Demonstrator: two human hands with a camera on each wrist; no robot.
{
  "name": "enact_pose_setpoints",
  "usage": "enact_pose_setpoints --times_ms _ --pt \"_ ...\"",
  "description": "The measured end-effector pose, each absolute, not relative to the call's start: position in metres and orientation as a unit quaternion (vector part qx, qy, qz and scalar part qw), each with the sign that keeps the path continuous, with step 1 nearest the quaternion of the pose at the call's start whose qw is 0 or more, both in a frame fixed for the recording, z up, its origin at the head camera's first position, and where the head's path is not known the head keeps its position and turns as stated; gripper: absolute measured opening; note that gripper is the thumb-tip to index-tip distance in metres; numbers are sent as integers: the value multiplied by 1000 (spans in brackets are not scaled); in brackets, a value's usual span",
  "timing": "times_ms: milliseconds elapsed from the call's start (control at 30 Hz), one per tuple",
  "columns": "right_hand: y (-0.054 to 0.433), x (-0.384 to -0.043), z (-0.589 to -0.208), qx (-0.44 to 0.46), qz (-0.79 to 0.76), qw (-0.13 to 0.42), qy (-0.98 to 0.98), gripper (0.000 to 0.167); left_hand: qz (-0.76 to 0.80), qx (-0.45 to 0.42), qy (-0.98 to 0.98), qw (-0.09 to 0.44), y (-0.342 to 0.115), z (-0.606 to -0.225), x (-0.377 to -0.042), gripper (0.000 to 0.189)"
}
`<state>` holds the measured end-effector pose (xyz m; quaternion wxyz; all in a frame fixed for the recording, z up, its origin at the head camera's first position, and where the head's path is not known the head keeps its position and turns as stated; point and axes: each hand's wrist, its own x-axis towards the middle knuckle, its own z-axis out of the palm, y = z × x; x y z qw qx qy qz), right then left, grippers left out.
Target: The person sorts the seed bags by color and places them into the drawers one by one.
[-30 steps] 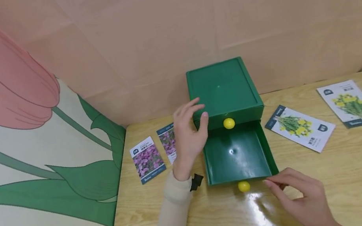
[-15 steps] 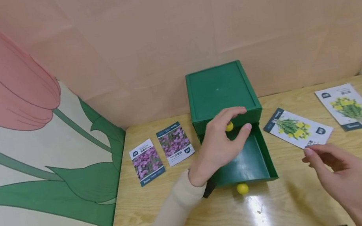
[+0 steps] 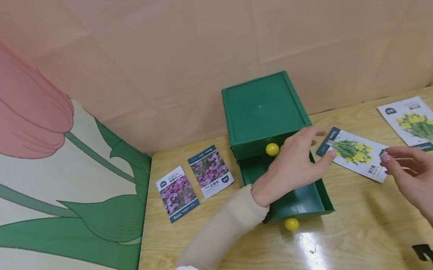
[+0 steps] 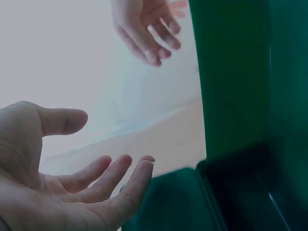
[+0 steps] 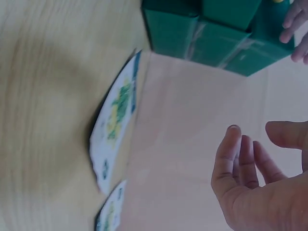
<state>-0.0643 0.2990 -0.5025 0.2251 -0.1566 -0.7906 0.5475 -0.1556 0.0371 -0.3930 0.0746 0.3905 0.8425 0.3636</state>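
A seed packet with yellow flowers (image 3: pixel 353 155) lies aslant on the table, right of a green two-drawer box (image 3: pixel 261 106). My left hand (image 3: pixel 290 165) reaches across the pulled-out lower drawer (image 3: pixel 303 204), fingers spread toward the packet's upper left end. In the left wrist view that hand (image 4: pixel 82 192) holds nothing. Over the packet's lower right end is my right hand (image 3: pixel 424 181), which overlaps it in the head view. The right wrist view shows this hand (image 5: pixel 260 187) apart from the packet (image 5: pixel 113 125), thumb and fingers spaced, nothing between them.
A second yellow-flower packet (image 3: pixel 421 124) lies farther right. Left of the box are two purple-flower packets, one outer (image 3: pixel 176 194) and one inner (image 3: pixel 210 171). Yellow round knobs sit on the upper drawer (image 3: pixel 272 149) and lower drawer. A pink backdrop (image 3: pixel 186 54) stands behind.
My right hand has left the lower drawer's front corner and moved right and up to the nearer yellow-flower packet. My left hand has swung right from the box's left side across the drawer.
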Motion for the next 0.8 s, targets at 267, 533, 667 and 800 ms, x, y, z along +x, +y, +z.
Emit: enact_pose_setpoints --times_ms 267,533,667,800 --pt "324 -77 -518 -180 528 191 -808 24 306 370 867 130 72 -397 -165 55" --pt "351 -87 -530 -168 500 153 -836 30 247 351 889 158 104 -398 -168 62" --pt "360 -92 -534 -189 484 115 -847 55 211 336 903 166 121 -398 -170 71" --pt "364 -96 -540 -205 470 70 -856 78 177 312 913 195 137 -404 -176 74"
